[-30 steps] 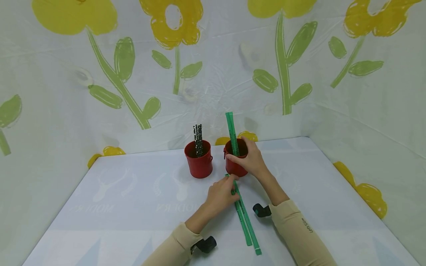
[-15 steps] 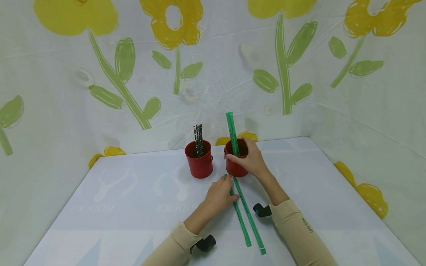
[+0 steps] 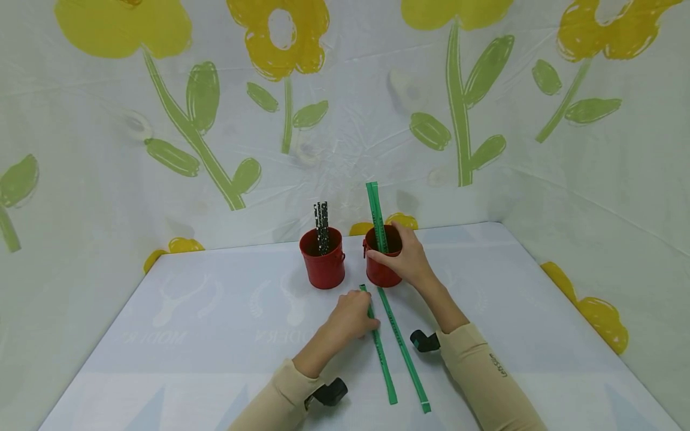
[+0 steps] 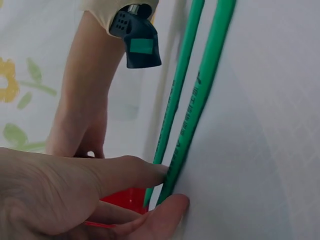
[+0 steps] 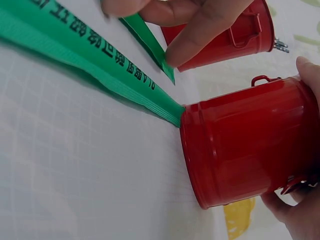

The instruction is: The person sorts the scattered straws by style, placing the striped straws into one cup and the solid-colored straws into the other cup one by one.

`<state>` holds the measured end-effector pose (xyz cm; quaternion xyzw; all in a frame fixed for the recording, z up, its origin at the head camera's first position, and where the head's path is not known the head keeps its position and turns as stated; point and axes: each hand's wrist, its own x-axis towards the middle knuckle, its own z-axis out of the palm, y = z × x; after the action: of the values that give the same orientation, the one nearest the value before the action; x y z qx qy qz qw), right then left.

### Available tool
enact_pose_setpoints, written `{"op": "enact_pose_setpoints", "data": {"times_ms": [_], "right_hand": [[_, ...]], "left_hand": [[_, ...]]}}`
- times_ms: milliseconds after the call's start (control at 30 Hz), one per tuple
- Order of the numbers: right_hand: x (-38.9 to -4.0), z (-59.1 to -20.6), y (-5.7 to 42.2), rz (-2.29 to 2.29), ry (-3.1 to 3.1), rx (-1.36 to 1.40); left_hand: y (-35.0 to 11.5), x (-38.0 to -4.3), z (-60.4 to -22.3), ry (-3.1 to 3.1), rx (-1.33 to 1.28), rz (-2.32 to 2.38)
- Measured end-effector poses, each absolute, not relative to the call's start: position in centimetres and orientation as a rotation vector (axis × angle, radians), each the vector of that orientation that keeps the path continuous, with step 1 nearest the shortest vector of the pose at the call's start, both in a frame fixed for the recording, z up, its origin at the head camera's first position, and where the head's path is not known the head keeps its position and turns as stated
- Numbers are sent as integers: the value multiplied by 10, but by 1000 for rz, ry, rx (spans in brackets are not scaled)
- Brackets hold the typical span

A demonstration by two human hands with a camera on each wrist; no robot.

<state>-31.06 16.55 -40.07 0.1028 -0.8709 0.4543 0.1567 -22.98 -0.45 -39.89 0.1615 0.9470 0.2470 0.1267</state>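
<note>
My left hand point(image 3: 351, 314) pinches the upper part of a green-wrapped straw point(image 3: 384, 362) low over the table. In the left wrist view, thumb and fingers lie on either side of that straw point(image 4: 192, 115), which bears dark printing. A second green-wrapped straw point(image 3: 403, 350) lies just to its right, its far end at the base of the right red bucket point(image 3: 383, 276). My right hand point(image 3: 409, 257) grips this bucket by its rim, thumb in front and fingers behind. Several green-wrapped straws point(image 3: 375, 206) stand in it, leaning left. The right wrist view shows the bucket's side point(image 5: 245, 145) and base.
To the left stands a matching red bucket point(image 3: 326, 272) holding several black-and-white patterned straws point(image 3: 322, 224). Both buckets are near the back edge of the white table point(image 3: 205, 335), before a flower-printed sheet point(image 3: 350, 120). Black wrist cameras point(image 3: 331, 392) stick out from both sleeves.
My left hand has drawn one green-wrapped straw left, apart from the other lying beside it. The other straw's near end shifted slightly right earlier. My right hand and the bucket have stayed put.
</note>
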Motion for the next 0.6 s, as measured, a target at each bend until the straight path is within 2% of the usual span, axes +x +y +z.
{"op": "enact_pose_setpoints", "data": {"times_ms": [600], "right_hand": [[-311,-400,166,1337,-2489,302]], "left_hand": [[-11,-231,-396,2766,446,661]]}}
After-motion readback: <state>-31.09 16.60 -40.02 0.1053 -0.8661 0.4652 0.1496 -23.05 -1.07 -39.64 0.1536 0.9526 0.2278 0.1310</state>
